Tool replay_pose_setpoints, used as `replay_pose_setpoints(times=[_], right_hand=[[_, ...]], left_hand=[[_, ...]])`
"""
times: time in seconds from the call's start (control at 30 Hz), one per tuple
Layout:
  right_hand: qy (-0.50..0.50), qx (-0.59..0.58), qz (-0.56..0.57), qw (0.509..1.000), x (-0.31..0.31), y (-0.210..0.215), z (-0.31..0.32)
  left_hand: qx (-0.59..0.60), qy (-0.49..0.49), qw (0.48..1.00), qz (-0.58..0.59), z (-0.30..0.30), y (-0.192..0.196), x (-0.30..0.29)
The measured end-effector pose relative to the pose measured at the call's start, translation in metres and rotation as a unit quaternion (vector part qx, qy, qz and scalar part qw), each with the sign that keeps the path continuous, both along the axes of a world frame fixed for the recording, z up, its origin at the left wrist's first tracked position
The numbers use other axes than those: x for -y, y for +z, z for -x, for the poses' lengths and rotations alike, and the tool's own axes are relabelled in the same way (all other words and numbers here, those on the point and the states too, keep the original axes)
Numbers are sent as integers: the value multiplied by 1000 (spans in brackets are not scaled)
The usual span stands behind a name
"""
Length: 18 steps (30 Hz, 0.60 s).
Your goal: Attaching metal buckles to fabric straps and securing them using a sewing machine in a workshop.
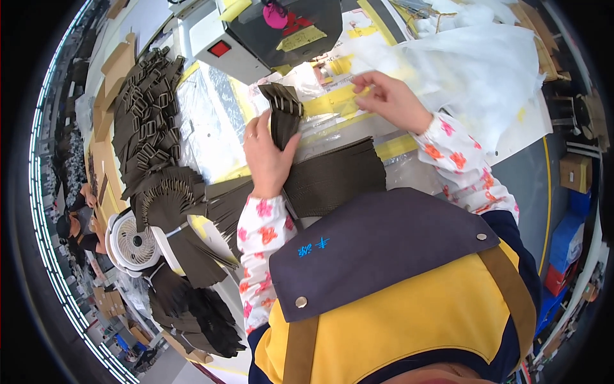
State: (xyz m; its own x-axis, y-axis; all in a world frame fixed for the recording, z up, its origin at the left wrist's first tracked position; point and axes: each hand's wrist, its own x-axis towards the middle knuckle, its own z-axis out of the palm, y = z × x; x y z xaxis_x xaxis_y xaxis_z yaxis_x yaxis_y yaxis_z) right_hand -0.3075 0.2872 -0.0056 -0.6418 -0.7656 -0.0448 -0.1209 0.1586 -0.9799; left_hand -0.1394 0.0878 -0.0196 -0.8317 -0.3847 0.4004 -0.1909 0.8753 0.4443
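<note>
Head view, left hand: the left hand (267,153) is closed around a small fanned bundle of dark olive straps (283,114), thumb on the near side, fingers behind; the bundle stands upright above the table and its top ends carry metal buckles.
Head view, right hand: the right hand (389,97) lies farther back and to the right, fingers curled downward with the tips on a yellow strip (332,101) of the work surface; whether it pinches anything there I cannot tell.
Held bundle, place: it sits between the two hands, nearer the left one, just in front of the grey machine (268,32) and above the clear plastic sheet (204,121) that covers the table.
Flat stack: a wide row of dark strap pieces (336,176) lies on the table just below the left hand's wrist, running to the right under the right forearm.
Left pile: a long heap of buckled straps (150,121) runs along the left side of the table, well apart from the hands; below it more straps fan out in a curved spread (169,198).
Fan: a small white desk fan (134,243) stands at the table's left edge, just beside the fanned spread.
Far right: a crumpled white plastic bag (480,70) lies beyond the right hand.
Clothing: both forearms wear white sleeves with pink and orange flowers (262,230); a dark blue and yellow apron (384,281) fills the lower edge.
</note>
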Motion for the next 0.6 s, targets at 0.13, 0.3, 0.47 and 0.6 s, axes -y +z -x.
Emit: replay_pose_setpoints(times=[0.13, 0.3, 0.47, 0.6], right_hand=[[139, -175, -190, 956, -67, 10, -35], [164, -326, -122, 923, -76, -17, -88], [81, -324, -91, 938, -25, -39, -78], [67, -345, -87, 932, 12, -29, -69]], left_hand=[[132, 31, 988, -69, -37, 4, 0], [131, 67, 987, -58, -40, -16, 11], [86, 157, 980, -85, -42, -20, 49], [-2, 123, 986, -109, -50, -20, 63]])
